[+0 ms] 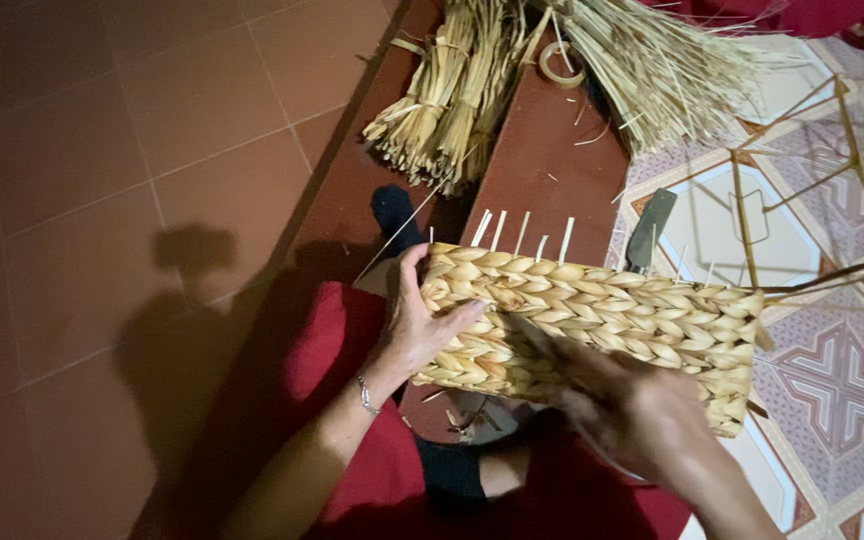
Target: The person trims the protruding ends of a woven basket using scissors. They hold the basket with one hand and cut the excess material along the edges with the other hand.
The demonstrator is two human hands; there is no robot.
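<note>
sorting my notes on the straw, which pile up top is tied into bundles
The left pile: flat, wide strips tied in bundles. The right pile is loose, thin stalks fanned out.
</note>
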